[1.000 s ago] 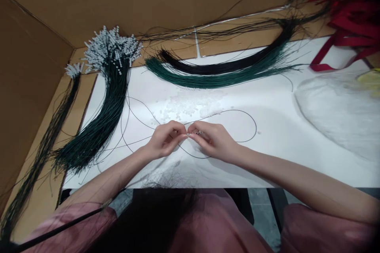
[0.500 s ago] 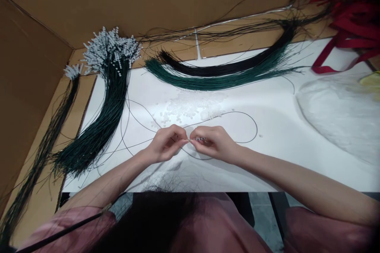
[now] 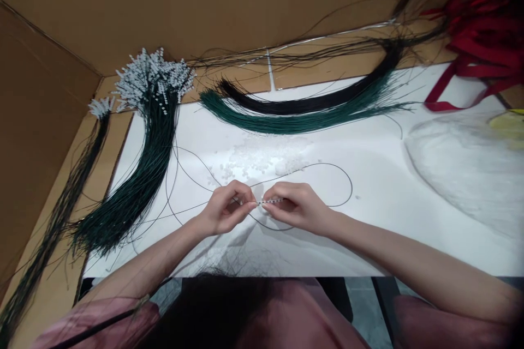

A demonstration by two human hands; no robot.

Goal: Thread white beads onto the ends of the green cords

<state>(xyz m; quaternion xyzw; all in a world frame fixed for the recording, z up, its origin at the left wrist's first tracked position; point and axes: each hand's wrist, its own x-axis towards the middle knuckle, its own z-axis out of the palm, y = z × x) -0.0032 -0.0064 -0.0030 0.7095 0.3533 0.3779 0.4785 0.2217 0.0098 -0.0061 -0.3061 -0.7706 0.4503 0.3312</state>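
My left hand (image 3: 229,208) and my right hand (image 3: 301,208) meet fingertip to fingertip above the white board (image 3: 385,218). Thumb and forefinger of my right hand pinch a beaded wire (image 3: 274,201), whose small white beads show along the fingers. The left fingertips are closed on the same strand, just left of the beads; a bead shows in the narrow gap. A thin dark wire (image 3: 351,188) loops out to the right of the hands, and more strands curve to the left. Loose clear-white beads (image 3: 266,155) lie scattered just beyond my hands.
A green wire bundle with white beaded tips (image 3: 151,147) lies left, beside a thinner bundle (image 3: 88,158). Black wires (image 3: 303,106) and green wires (image 3: 282,126) curve behind the beads. Red ribbon (image 3: 475,65) and a clear plastic bag (image 3: 462,158) are right. Cardboard walls (image 3: 229,5) stand behind.
The whole scene sits slightly lower in the picture as the head view shifts. Both hands keep their pinch; the fingertips have barely moved, with a bead now showing between them.
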